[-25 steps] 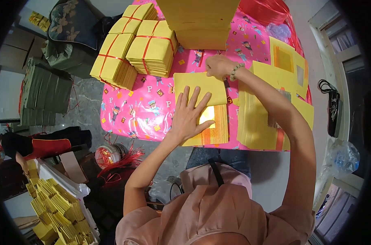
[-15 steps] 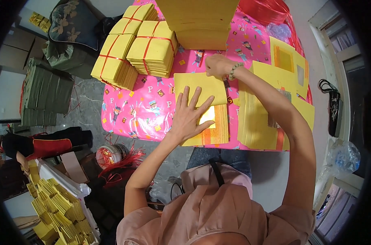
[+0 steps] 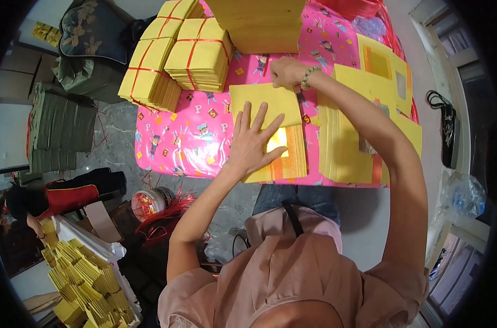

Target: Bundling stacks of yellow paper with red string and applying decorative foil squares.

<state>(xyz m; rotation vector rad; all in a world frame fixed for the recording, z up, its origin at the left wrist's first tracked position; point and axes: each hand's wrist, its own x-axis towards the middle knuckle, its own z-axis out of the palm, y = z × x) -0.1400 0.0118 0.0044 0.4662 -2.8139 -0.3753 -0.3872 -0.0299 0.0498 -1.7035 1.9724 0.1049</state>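
My left hand (image 3: 254, 141) lies flat with fingers spread. It presses on a yellow paper sheet (image 3: 278, 101), whose plain far part is folded over. From under the fold, nearer me, shows an orange-printed part with a shiny gold square (image 3: 281, 140). My right hand (image 3: 286, 72), a beaded bracelet at its wrist, is closed in a fist at the sheet's far right corner. Its curled fingers face down, so anything inside them is hidden. To the right, under my forearm, lies a stack of larger yellow sheets (image 3: 341, 136), some with orange and silver patches.
Yellow paper bundles (image 3: 199, 52) tied with red ribbon stand at the far left of the pink patterned table cover (image 3: 177, 158). A tall yellow stack (image 3: 265, 27) stands behind my hands. Lower left, another person's hand (image 3: 36, 225) is by a box of folded yellow papers (image 3: 87, 279).
The whole view has shifted slightly, so the table sits a little higher in the picture. Both hands keep nearly the same places on the folded sheet.
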